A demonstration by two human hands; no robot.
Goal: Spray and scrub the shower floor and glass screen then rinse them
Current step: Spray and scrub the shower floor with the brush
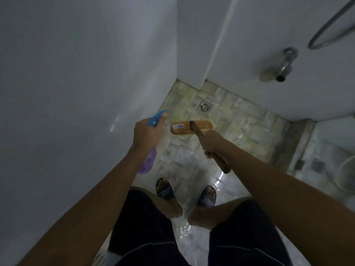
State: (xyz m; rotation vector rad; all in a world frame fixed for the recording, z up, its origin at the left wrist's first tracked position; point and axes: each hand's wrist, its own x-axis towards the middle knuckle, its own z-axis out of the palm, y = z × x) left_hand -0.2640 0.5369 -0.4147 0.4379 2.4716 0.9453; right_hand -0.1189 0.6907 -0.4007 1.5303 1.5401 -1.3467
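Hands [144, 135] [211, 141] outstretched around spray bottle [148, 163] and brush [185, 128]

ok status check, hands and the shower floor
Left hand grips spray bottle. Right hand grips scrub brush, head on tiled floor. Nothing between brush and drain.

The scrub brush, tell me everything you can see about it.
The scrub brush has an oblong head of light brown wood, seen from above, so its bristles are hidden. A white label with blue writing sits near its left end. A wooden handle joins the head's middle and slants back toward the person, whose right hand grips it partway along. The head lies level over the tiled floor, just short of the drain.
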